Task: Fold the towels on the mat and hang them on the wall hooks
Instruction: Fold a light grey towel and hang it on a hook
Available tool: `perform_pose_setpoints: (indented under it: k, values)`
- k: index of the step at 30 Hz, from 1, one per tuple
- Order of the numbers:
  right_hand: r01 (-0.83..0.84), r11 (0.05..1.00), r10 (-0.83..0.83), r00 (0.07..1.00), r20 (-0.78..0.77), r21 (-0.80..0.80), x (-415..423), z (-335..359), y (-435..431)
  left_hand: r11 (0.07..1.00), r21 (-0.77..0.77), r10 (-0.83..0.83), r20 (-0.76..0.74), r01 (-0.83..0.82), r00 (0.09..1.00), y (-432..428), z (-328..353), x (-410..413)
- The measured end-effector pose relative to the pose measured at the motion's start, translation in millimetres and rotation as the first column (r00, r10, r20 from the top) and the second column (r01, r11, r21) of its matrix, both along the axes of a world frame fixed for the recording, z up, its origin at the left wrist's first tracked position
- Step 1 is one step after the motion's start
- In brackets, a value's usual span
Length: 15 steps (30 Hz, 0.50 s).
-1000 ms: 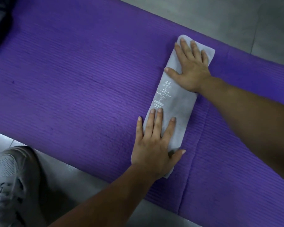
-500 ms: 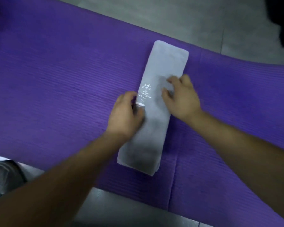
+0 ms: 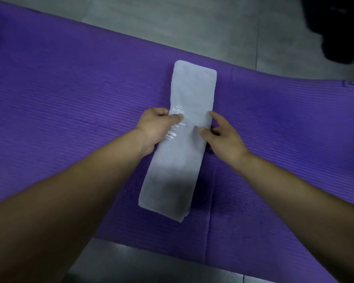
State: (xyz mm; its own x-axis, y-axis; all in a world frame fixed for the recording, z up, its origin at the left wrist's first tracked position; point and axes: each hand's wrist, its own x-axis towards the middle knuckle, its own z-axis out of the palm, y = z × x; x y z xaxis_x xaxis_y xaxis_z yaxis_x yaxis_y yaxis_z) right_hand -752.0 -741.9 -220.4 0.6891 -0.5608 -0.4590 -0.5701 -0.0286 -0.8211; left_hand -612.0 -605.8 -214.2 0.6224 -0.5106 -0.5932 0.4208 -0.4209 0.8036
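A pale grey towel, folded into a long narrow strip with a white stitched pattern, lies across the purple mat. My left hand grips the strip's left edge at its middle, thumb on top over the stitching. My right hand is at the right edge opposite, thumb on the cloth and fingers curled under the edge. The far end and near end of the strip lie flat on the mat. No wall hooks are in view.
Grey floor tiles run beyond the mat's far edge and under its near edge. A dark object sits on the floor at the top right. A seam crosses the mat right of the towel.
Both hands left the towel's ends, where they pressed flat, and came to its middle. They now grip the two long edges. The view shifted, so the strip looks more upright.
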Motion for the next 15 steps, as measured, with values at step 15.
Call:
perform_pose_setpoints:
  k: [15]
  values:
    - [0.180,0.891,-0.329,0.889,0.319,0.417,6,121,-12,0.910,-0.389,0.109,-0.103,-0.141,0.989,-15,110,-11]
